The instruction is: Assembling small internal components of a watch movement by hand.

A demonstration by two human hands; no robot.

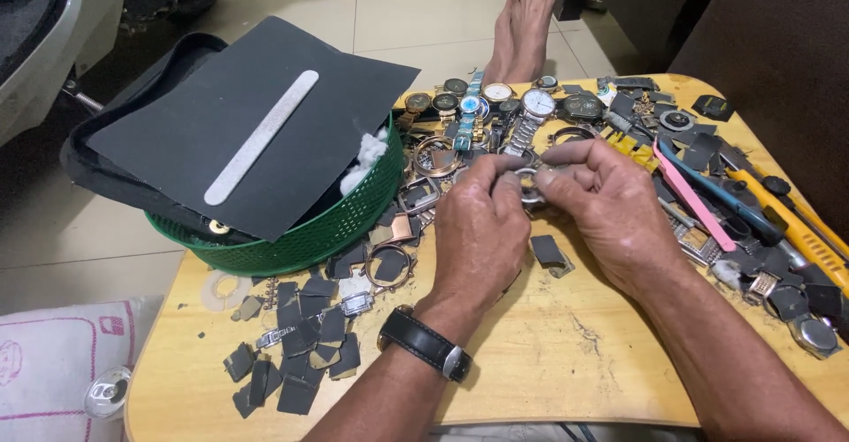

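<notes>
Nearest the camera, the left hand point(482, 230), with a black-strapped wristwatch point(424, 343) on its wrist, rises from the near edge of the wooden table point(548, 362) toward the green basket point(301, 234); its thumb and fingertips point(506, 181) are pinched together on a small round metal watch case point(531, 185). The right hand point(610, 207) meets it from the side away from the basket, its fingertips closed on the same piece, so both hands are equally near and the case sits between them, held just above the table. The case looks like a silvery ring, mostly hidden by the fingers; whether it has a long axis cannot be told. Beyond it, away from the basket's rim, lie a row of assembled watches point(495, 101) and a pink tool point(694, 196).
</notes>
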